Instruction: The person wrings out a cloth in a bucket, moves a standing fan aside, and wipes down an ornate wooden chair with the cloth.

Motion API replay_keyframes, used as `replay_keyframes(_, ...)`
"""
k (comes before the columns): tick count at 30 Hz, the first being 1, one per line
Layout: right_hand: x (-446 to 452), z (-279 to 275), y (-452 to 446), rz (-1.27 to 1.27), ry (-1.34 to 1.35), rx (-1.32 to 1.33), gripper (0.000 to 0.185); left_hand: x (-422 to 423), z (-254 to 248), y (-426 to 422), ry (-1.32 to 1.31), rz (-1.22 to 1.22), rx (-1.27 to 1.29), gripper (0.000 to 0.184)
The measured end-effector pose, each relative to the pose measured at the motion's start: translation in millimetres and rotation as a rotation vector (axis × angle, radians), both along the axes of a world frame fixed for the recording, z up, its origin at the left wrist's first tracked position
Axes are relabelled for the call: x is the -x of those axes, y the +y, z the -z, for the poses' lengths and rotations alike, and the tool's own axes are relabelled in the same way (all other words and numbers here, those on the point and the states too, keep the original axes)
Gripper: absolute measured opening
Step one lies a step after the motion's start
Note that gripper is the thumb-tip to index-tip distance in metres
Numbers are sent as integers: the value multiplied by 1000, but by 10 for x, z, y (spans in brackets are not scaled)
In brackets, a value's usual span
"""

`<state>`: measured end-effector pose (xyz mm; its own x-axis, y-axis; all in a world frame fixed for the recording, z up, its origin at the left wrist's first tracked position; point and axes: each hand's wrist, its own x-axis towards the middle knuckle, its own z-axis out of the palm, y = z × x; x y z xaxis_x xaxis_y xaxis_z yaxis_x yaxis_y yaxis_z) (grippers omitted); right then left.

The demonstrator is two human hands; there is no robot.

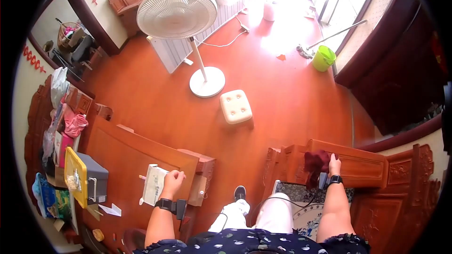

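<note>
A dark red cloth (316,163) hangs from my right hand (334,163), whose fingers are closed on it above the wooden cabinet (358,162) at the right. My left hand (174,180) is over the edge of the wooden table (127,150), its fingers curled together; whether anything small is in them cannot be made out. Close beside that hand a white box or packet (154,185) lies on the table. Both wrists wear black bands.
A cream stool (236,107) and a white standing fan (207,82) are ahead. A green bucket (324,58) and a mop (306,51) stand near the door. On the left are a grey and yellow storage box (96,181) and bags.
</note>
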<state>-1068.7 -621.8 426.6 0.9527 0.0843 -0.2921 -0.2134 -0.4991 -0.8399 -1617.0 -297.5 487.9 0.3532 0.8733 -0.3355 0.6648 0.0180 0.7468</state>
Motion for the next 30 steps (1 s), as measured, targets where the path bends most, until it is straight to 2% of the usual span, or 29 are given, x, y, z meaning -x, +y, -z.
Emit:
replay_keyframes(1,-29,128,-1,173,6,90,49,57,-26,28,11,-7,-6,25)
replay_keyframes(4,-102,418,-75,209,-218,109,44,176,-95,206,-5,-11,-20,19)
replay_keyframes(5,-181,536,-140,181,-160,149,45,188,-138,293,21,1,-20,18)
replay_keyframes(7,-56,339,-29,247,-159,158,47,125,-308,491,-43,-14,-46,16)
replay_keyframes(8,-34,282,1,245,-173,265,48,63,-444,576,-85,-38,-25,15)
replay_keyframes(11,-43,277,14,265,-156,366,50,45,-566,901,-169,-72,-61,13)
replay_keyframes(15,-192,559,-127,275,-201,335,47,-4,-689,1456,-189,-61,-89,12)
replay_keyframes(17,-280,593,-204,239,-115,489,52,-16,-636,1838,-182,-74,-178,12)
replay_keyframes(19,-376,710,-334,214,-91,329,52,-68,-531,2280,-222,-112,-158,12)
replay_keyframes(21,-395,479,-321,207,42,518,52,-131,-424,2663,-269,-171,-145,13)
replay_keyframes(23,-395,324,-310,294,46,412,53,-199,-483,2957,-254,-202,-133,13)
replay_keyframes(26,-322,-79,29,338,120,489,52,-276,-603,3436,-254,-251,-152,14)
replay_keyframes(30,-432,-230,607,170,106,707,56,-190,-792,3920,-215,-283,-187,14)
